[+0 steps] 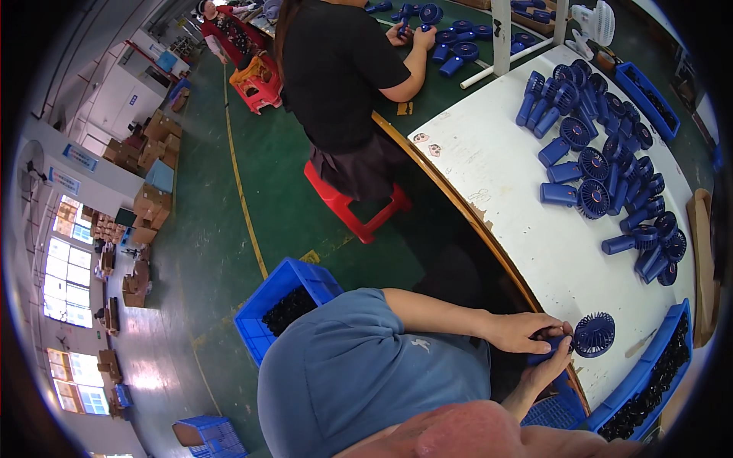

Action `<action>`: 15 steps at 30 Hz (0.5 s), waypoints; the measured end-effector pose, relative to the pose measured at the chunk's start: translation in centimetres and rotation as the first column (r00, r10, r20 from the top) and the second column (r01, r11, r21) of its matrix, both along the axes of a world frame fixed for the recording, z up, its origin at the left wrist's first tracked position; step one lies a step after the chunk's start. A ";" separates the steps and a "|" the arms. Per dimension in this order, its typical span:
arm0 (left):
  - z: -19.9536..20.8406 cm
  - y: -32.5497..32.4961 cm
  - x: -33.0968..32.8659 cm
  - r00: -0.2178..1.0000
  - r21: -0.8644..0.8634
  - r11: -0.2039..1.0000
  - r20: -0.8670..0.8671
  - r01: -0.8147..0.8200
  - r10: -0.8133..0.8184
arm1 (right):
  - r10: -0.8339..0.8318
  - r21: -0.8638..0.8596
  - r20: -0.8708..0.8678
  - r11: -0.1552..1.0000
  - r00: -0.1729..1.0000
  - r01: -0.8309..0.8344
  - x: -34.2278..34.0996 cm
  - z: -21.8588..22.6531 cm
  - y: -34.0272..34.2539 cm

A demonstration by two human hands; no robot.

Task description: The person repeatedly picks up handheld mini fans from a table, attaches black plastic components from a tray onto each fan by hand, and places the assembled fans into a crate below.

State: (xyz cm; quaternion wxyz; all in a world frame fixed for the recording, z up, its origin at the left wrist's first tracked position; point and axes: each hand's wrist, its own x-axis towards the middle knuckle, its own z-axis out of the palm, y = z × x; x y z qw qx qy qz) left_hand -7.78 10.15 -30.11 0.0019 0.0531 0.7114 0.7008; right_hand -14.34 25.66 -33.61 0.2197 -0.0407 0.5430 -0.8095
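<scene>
Along the near edge of the white desk (496, 175), left hand (525, 333) and right hand (545, 371) together grip one blue fan (595, 334), its head over the desk. Bare surface separates it from about twenty overlapping fans (593, 198).

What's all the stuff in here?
Table: one, white, right.
Held fan: one, dark blue, table's edge.
Other fans: many, dark blue, right and top.
Bins of black parts: three, blue, lower middle and right.
Crates: two or more, blue, bottom.
Stools: two or more, red, upper half.
Desk fan: one, white, top right.
Boxes: many, brown, mostly left.
Windows: several, bright, left.
Other people: two or more, in black and red, top.
Shirt: one, blue-grey, bottom.
Left hand, right hand: one each, bare, holding fan.
</scene>
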 end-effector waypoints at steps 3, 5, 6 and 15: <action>-0.2 0.0 -0.1 1.000 -0.001 1.000 0.003 0.002 -0.002 | 0.004 -0.004 -0.007 1.000 1.000 -0.004 0.0 -0.1 0.1; 0.0 0.0 0.0 1.000 -0.010 1.000 0.006 0.003 -0.003 | 0.007 -0.004 -0.016 1.000 1.000 -0.007 -0.1 -0.1 0.1; 0.0 0.0 0.0 1.000 -0.018 1.000 0.010 0.003 -0.003 | 0.005 -0.002 -0.007 1.000 1.000 -0.005 -0.1 -0.1 0.2; -0.1 0.0 0.0 1.000 0.004 1.000 0.011 0.012 -0.012 | 0.010 -0.006 -0.007 1.000 1.000 -0.010 0.0 0.0 0.0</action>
